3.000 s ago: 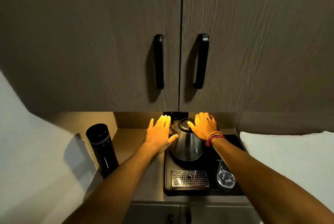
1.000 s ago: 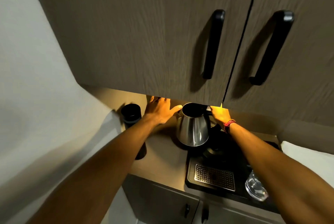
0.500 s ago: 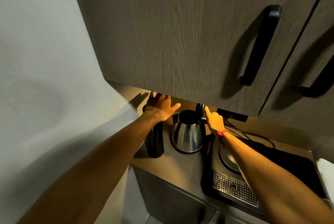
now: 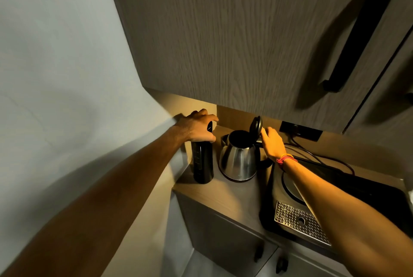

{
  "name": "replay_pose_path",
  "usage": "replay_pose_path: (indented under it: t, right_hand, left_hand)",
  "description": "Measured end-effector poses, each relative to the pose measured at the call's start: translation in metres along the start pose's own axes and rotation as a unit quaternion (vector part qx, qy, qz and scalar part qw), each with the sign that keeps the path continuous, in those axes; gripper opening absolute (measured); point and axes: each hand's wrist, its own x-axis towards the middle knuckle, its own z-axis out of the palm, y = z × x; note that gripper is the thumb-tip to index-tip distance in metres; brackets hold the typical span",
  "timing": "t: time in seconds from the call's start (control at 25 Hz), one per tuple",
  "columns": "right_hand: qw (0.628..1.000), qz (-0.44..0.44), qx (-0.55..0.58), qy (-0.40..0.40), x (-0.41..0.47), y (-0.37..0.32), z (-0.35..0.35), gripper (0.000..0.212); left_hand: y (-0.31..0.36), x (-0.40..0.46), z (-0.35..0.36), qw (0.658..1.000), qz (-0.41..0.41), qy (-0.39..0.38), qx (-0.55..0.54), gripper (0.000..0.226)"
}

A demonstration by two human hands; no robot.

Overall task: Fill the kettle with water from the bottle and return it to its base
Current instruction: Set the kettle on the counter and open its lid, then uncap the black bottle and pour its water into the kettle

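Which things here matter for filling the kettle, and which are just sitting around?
For the job:
steel kettle with open lid
black cylindrical bottle, under the left hand
round kettle base
right hand

Just there:
perforated metal drip grate
black cabinet handle

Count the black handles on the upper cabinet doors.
2. One long black bar handle runs down the nearer wood-grain door; a second black handle barely shows at the right frame edge. Others may lie out of view.

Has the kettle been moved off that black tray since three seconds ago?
Yes. The kettle now stands on the wooden counter, left of the black tray, beside the bottle; its round base sits bare.
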Motion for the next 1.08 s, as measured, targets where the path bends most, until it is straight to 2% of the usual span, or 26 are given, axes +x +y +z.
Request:
replay_pose_path:
  t: [0.12,0.2,0.32,0.4,0.48,0.52,0.56,0.6,0.64,0.72,0.8,0.96,1.08]
  right_hand:
    - [0.995,-0.057,-0.075,0.022,0.0,0.001,-0.005,0.055]
    - [0.99,-0.078,-0.119,0.024,0.001,0.003,-0.005,0.057]
    - [0.984,-0.069,-0.163,0.022,0.004,0.003,-0.004,0.06]
    - [0.981,-0.061,-0.18,0.023,0.003,0.003,-0.004,0.062]
    - [0.98,-0.057,-0.189,0.025,0.003,0.004,-0.004,0.064]
    - [0.979,-0.055,-0.196,0.025,0.002,0.004,-0.005,0.064]
    - [0.977,-0.054,-0.204,0.024,0.001,0.004,-0.007,0.064]
    - [0.976,-0.054,-0.21,0.023,0.002,0.003,-0.007,0.065]
    - [0.975,-0.055,-0.216,0.023,0.002,0.003,-0.007,0.065]
    - [0.971,-0.059,-0.232,0.025,0.0,0.002,-0.007,0.064]
    - [0.966,-0.064,-0.248,0.025,0.0,0.001,-0.007,0.063]
    - [0.967,-0.052,-0.247,0.02,-0.001,-0.001,-0.006,0.06]
    - [0.966,-0.056,-0.252,0.017,0.0,-0.002,-0.005,0.056]
  left_hand:
    - [-0.004,-0.002,-0.001,1.0,0.005,0.012,-0.028,0.081]
    - [-0.003,-0.002,-0.003,0.998,-0.019,0.027,-0.053,0.084]
    - [-0.002,0.0,-0.003,0.997,-0.05,0.057,-0.004,0.08]
    - [0.001,-0.002,0.0,0.992,-0.081,0.093,0.02,0.077]
    - [0.006,-0.005,-0.002,0.979,-0.121,0.163,0.009,0.074]
    - [0.01,-0.006,-0.004,0.97,-0.111,0.214,0.007,0.072]
    - [0.015,-0.008,-0.004,0.96,-0.065,0.271,0.017,0.07]
    - [0.022,-0.009,-0.002,0.95,0.006,0.311,0.033,0.068]
    - [0.032,-0.011,0.004,0.944,0.085,0.316,0.047,0.065]
    - [0.055,-0.019,0.034,0.947,0.212,0.234,0.052,0.063]
    - [0.077,-0.027,0.084,0.961,0.239,0.127,0.05,0.064]
    - [0.103,-0.039,0.17,0.995,0.101,0.007,0.002,0.066]
    - [0.108,-0.039,0.202,0.997,0.039,-0.035,-0.053,0.072]
